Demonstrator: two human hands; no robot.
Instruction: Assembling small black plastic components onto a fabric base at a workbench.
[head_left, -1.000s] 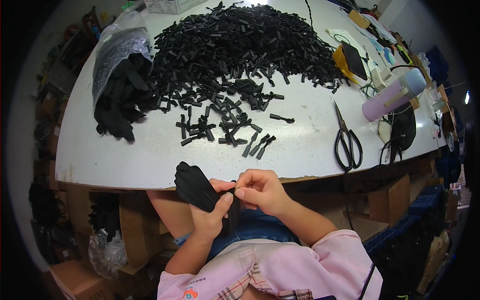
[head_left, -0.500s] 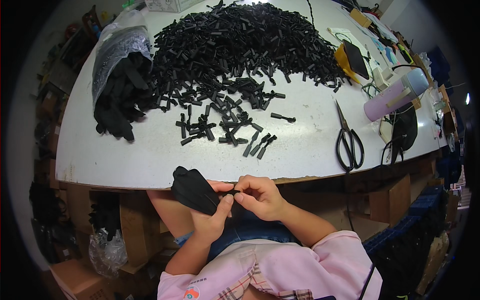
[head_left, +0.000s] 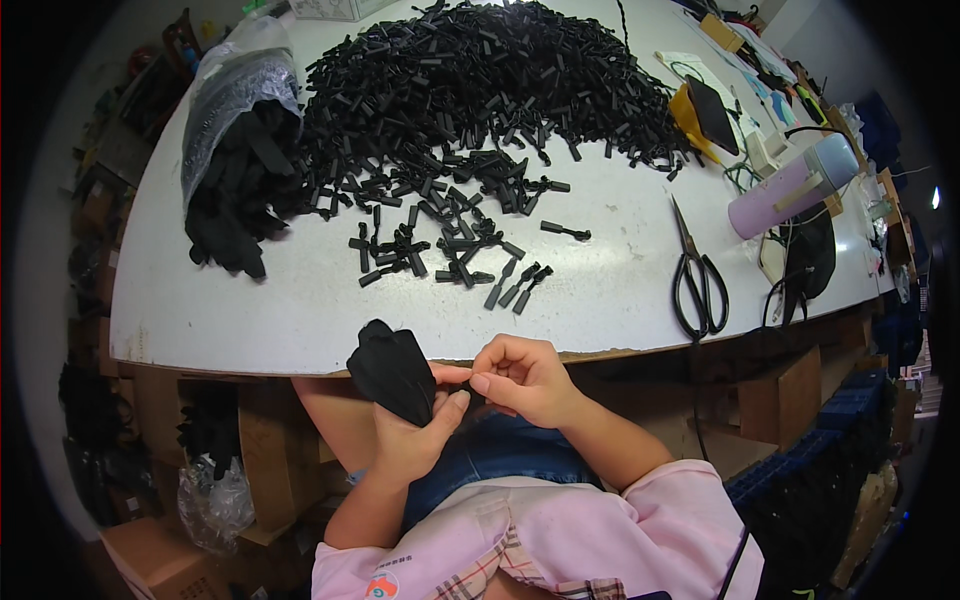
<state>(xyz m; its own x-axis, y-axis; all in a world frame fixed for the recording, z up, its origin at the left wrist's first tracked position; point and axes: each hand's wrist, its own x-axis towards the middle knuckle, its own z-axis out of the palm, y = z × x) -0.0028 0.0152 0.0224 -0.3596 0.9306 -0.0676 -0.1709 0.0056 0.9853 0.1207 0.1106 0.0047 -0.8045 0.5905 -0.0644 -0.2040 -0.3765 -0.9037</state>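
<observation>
Item: black cloth piece (head_left: 392, 370), in work at the table (head_left: 300, 320) edge. We are holding it in the left hand (head_left: 415, 435), fingers wrapped shut around its lower end, just below the table rim. The right hand (head_left: 525, 380) is pinching closed on a small black tab (head_left: 462, 386) at the cloth's right edge, touching the left thumb; we cannot tell how far the tab is seated.

Stock beyond the grip: a large heap of black tabs (head_left: 470, 90) is lying well above the hands, with loose ones (head_left: 450, 250) nearer. A bag of black cloth (head_left: 235, 170) is sitting up and left. Scissors (head_left: 697, 280) are lying to the upper right.

Progress, as we are judging it: one piece in hand, most stock untouched, much left.
</observation>
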